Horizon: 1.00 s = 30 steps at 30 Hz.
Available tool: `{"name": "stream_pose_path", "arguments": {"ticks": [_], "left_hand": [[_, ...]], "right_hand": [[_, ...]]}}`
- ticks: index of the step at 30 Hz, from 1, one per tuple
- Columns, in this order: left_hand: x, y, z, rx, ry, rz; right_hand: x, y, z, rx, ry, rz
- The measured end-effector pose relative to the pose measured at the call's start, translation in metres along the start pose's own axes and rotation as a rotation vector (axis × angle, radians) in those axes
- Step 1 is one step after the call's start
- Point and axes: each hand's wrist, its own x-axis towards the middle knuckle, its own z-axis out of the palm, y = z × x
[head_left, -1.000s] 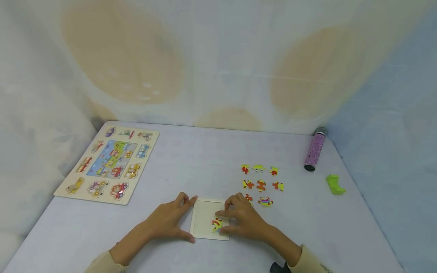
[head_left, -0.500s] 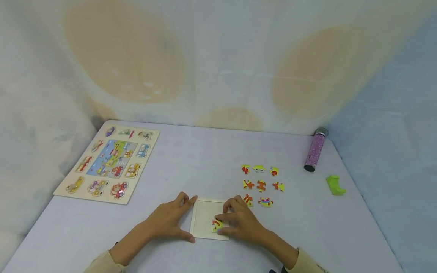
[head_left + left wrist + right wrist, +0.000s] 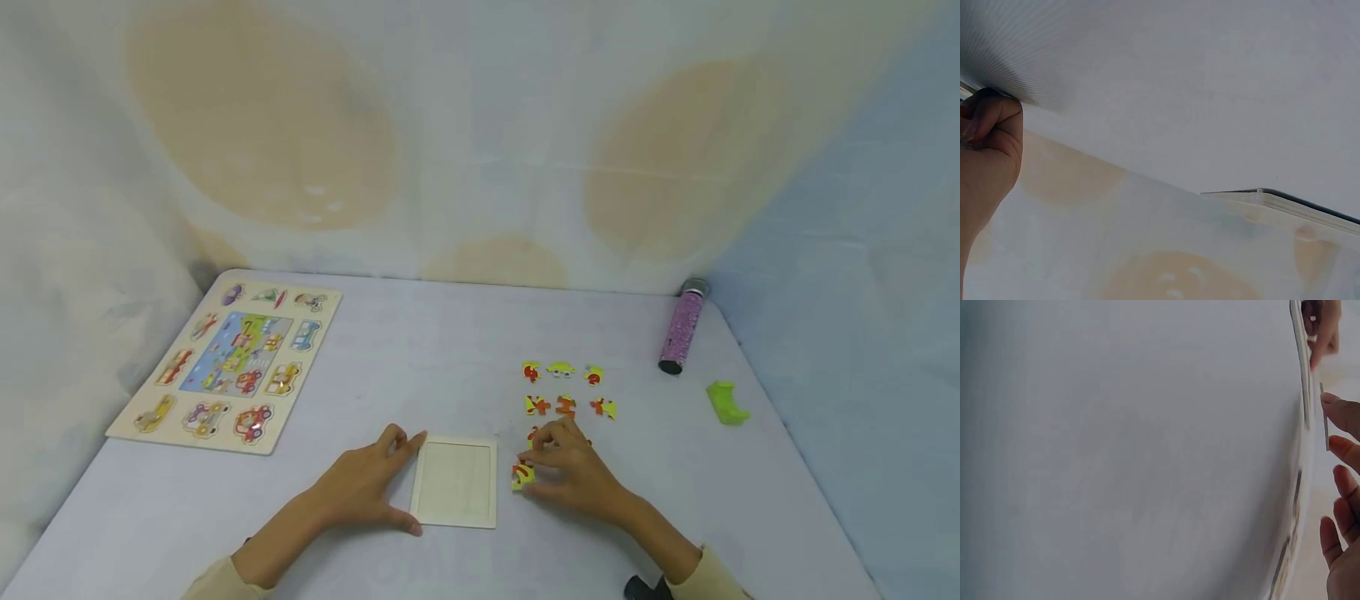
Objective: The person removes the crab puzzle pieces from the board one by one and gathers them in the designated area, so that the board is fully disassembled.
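Observation:
My left hand (image 3: 363, 483) rests at the left side of a shallow, square wooden puzzle tray (image 3: 455, 485), index fingertip at the far corner and thumb at the near one. The tray has a raised rim and a bare base. Just right of it, my right hand (image 3: 576, 475) pinches a yellow and red puzzle piece (image 3: 522, 477) between thumb and finger. Edge-on in the right wrist view, that puzzle piece (image 3: 1326, 422) shows as a thin strip raised off the table. The left wrist view has only part of the left hand (image 3: 994, 137), its fingertips hidden.
Several loose puzzle pieces (image 3: 560, 369) lie in rows beyond the right hand, which partly covers the nearest row. A vehicle puzzle board (image 3: 236, 354) lies at the far left. On the right are a purple glittery cylinder (image 3: 682, 329) and a lime-green curved block (image 3: 726, 403).
My right hand has lifted the puzzle piece out of the tray and carried it right, past the rim. My left hand stays at the tray's left side. The view has shifted slightly.

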Motion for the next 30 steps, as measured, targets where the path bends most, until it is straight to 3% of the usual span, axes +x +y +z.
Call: {"name": "stream_pose_path", "arguments": {"ticks": [11,20,25,27,30], "left_hand": [[-0.002,0.000,0.000,0.000,0.014,-0.005],[-0.002,-0.001,0.002,0.001,0.011,0.007],[0.002,-0.002,-0.007,-0.002,-0.019,0.027],[0.007,-0.004,-0.016,-0.003,-0.015,0.027],[0.021,-0.010,-0.036,0.040,0.044,0.018]], "right_hand": [[-0.041,0.047,-0.062,-0.049,0.082,0.178],[-0.061,0.072,-0.073,-0.142,0.036,0.291],[-0.049,0.069,-0.075,-0.167,0.034,0.335],[-0.036,0.065,-0.077,-0.159,0.033,0.348],[-0.006,0.057,-0.080,-0.184,0.008,0.369]]}}
